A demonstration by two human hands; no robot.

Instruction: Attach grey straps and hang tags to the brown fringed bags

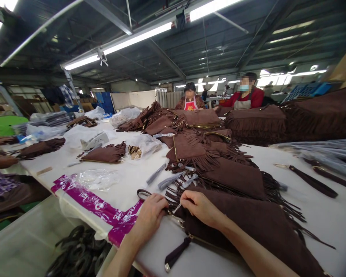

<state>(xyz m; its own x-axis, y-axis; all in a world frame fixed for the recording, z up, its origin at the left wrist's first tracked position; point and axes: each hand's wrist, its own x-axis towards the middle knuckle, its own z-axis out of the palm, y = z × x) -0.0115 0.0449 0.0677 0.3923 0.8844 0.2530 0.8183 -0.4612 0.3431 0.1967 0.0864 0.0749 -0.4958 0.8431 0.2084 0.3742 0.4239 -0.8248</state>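
A dark brown fringed suede bag (pixel 248 223) lies on the table in front of me. My left hand (pixel 152 211) is closed around a dark wrist strap (pixel 143 193), whose loop sticks out past my fingers. Beside it, the fingertips of my right hand (pixel 200 207) pinch a thin whitish strip (pixel 177 209) over the bag's corner. Just below the hands, a metal clasp (pixel 177 221) shows at that corner. A short dark zipper pull (pixel 177 254) hangs from the bag's zipped edge.
More fringed bags (pixel 236 177) are heaped beyond mine. Loose wrist straps (pixel 313 181) lie at right. Purple printed tape (pixel 103 211) runs along the table edge, above a bin of black coiled straps (pixel 77 250). Two co-workers (pixel 249 94) sit opposite; another person's arm (pixel 1 161) is at left.
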